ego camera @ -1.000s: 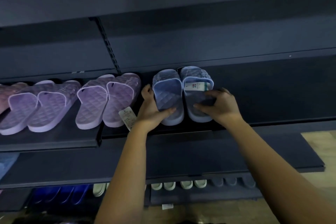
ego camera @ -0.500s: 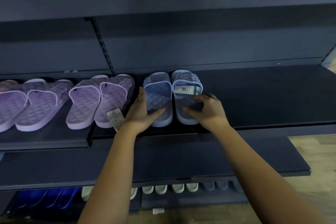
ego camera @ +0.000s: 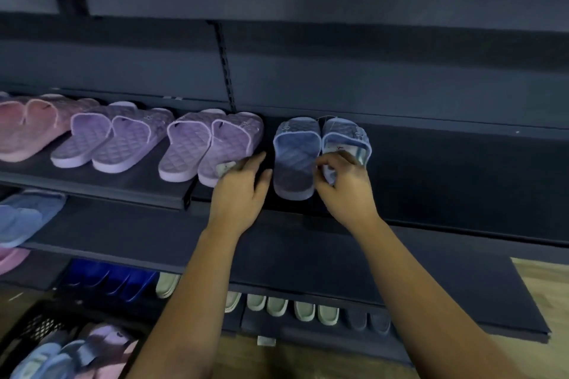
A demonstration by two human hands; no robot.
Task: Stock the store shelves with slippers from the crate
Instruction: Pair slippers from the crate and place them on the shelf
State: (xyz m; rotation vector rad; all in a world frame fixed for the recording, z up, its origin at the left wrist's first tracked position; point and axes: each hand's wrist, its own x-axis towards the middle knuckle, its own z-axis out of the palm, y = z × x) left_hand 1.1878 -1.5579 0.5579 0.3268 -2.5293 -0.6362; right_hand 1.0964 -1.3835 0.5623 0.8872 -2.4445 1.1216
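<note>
Dark store shelving (ego camera: 431, 163) carries a blue slipper pair (ego camera: 295, 160) just right of the purple pairs (ego camera: 209, 144). The left hand (ego camera: 243, 191) hovers loose and spread beside it, while the right hand (ego camera: 345, 191) curls round the right slipper's heel. Lower left, the crate (ego camera: 37, 326) holds more slippers.

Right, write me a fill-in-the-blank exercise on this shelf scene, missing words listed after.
1. The blue quilted slippers stand on the dark metal shelf, to the ____ of the purple quilted slippers.
2. The right hand grips one blue slipper; the left hand, fingers straight, holds ____.
3. The black mesh crate at the lower left holds more ____.
Missing words: right; nothing; slippers.
</note>
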